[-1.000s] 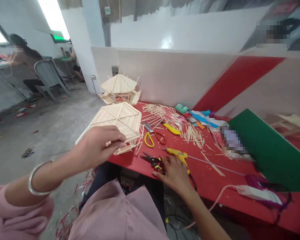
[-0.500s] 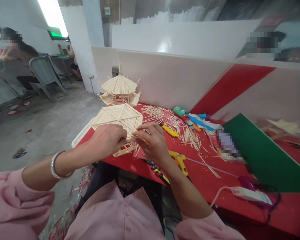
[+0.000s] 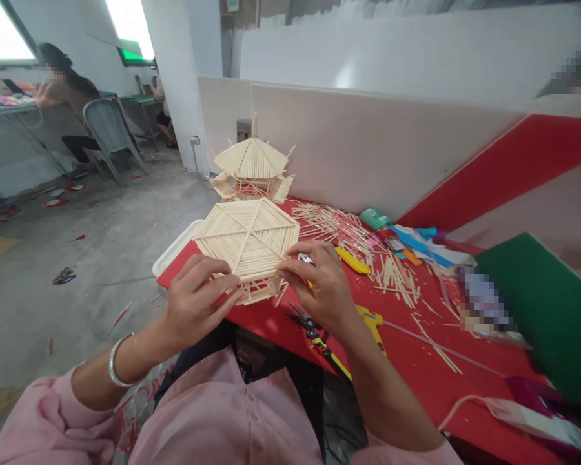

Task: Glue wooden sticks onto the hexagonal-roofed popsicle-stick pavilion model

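Observation:
A hexagonal roof made of thin wooden sticks (image 3: 248, 240) rests at the near left corner of the red table (image 3: 407, 361). My left hand (image 3: 196, 303) grips its near edge from the left, fingers curled on the sticks. My right hand (image 3: 319, 284) pinches the roof's right near edge. Behind it stands a finished stick pavilion model (image 3: 252, 169). A yellow glue gun (image 3: 370, 320) and black-handled pliers (image 3: 314, 330) lie just by my right wrist.
Loose sticks (image 3: 348, 236) are scattered mid-table, with a yellow cutter (image 3: 352, 260), a green board (image 3: 542, 303) at the right and a white tray (image 3: 174, 248) under the table's left corner. A white partition runs behind. A person sits far left beside a grey chair (image 3: 109, 132).
My right hand left the glue gun and pliers and came up to the roof's right edge. My left hand shifted its hold on the roof. The view panned slightly left.

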A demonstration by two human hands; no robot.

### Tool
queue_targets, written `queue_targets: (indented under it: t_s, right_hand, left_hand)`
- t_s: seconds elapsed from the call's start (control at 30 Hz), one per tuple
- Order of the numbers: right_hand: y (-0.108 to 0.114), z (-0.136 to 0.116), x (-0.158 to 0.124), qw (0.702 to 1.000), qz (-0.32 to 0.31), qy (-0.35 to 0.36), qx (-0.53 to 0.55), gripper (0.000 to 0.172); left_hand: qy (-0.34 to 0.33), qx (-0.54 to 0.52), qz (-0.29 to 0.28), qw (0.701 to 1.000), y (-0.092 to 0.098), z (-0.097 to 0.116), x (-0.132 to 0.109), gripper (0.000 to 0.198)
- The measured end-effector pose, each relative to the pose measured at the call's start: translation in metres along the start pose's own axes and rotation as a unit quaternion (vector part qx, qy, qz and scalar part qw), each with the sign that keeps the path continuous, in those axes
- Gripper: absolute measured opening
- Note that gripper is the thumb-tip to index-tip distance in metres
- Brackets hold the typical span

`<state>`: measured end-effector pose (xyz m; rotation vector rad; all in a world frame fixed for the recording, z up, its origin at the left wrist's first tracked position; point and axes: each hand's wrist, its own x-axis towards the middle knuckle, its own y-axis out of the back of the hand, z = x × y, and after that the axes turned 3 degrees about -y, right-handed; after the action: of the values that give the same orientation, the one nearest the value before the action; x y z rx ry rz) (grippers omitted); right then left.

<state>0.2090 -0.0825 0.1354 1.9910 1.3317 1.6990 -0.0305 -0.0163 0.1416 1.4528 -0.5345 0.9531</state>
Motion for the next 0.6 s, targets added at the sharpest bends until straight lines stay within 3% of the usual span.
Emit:
queue_targets:
  t_s: [0.37, 0.6]
  right_hand:
    - [0.002, -0.001, -0.001, 1.0, -0.001, 0.01, 0.002, 0.011]
    - [0.003, -0.001, -0.001, 1.0, 0.003, 0.005, 0.006, 0.012]
  left_hand:
    - [0.021, 0.023, 0.081, 0.996, -0.011, -0.002, -0.015, 0.023]
    - [0.011, 0.022, 0.08, 0.996, -0.012, -0.001, -0.02, 0.024]
